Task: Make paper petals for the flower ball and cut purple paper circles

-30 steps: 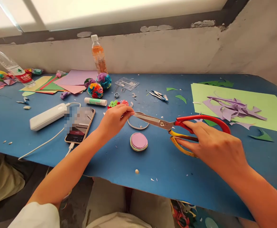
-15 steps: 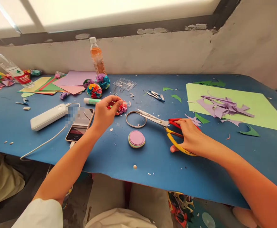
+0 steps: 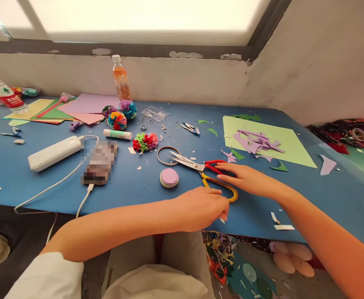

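My left hand (image 3: 202, 209) reaches across my front, closed in a pinch, with a small pale paper scrap (image 3: 222, 220) showing below its fingertips. Just right of it, my right hand (image 3: 250, 179) lies open over the table, fingers stretched to the red handle of the scissors (image 3: 197, 166). These scissors have one red and one yellow handle loop, and their slightly parted blades point left over a thin ring (image 3: 158, 158). A stack of round paper discs (image 3: 169, 177), pink on top, sits left of the yellow loop. Behind it lies a red, green and pink ruffled paper flower (image 3: 145, 142).
To the left are a white power bank (image 3: 55, 153), a phone (image 3: 99, 162) and a cable. A glue stick (image 3: 118, 134), ruffled paper balls (image 3: 117, 120) and a drink bottle (image 3: 121, 81) stand behind. Purple offcuts (image 3: 259, 141) lie on a light green sheet (image 3: 300, 155) at right.
My left hand has swung from beside the paper flower to the right, near the table's front edge. My right hand has let go of the scissors, which lie on the table. The view has shifted right.
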The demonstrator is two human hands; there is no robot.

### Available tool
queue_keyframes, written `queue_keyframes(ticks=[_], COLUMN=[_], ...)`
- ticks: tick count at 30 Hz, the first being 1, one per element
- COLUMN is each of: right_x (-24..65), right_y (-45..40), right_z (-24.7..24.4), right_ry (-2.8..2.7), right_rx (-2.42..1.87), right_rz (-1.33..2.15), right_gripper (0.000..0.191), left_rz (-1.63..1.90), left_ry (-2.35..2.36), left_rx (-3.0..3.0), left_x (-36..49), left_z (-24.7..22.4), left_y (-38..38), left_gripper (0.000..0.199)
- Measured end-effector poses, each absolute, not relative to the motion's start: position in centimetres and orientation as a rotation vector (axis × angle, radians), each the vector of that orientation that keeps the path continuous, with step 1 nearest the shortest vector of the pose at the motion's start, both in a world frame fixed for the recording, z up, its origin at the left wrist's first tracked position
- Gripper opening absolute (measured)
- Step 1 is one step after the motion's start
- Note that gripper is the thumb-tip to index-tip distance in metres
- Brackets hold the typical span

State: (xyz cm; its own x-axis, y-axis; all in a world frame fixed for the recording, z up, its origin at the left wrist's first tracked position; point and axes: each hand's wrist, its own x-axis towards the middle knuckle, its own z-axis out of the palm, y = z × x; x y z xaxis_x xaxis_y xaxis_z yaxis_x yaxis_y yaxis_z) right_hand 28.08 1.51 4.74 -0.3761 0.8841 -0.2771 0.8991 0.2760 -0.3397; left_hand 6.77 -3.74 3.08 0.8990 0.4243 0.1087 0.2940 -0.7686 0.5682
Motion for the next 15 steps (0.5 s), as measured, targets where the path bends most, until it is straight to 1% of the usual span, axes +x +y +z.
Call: queue_keyframes(ticks=[5,8,15], right_x=[28.9,28.9,29.0], right_y=[2.2,2.2,3.8], right_z=[4.7,3.9,2.6], right_ry=[2.49,2.531,2.64], right_rx=[1.816,1.817,1.859], right_rz=[-0.689,-0.67,-0.523], right_gripper=[0.058,0.057,0.046], left_rz=[0.196,0.225,0.233], left_ry=[0.664,0.729,0.716], left_rx=[2.418,2.372,2.308], left_x=[10.8,11.0,10.7], left_z=[1.3,1.3,1.2], left_y=[-3.5,-3.0,-4.9], left_gripper=[0.019,0.022,0.019])
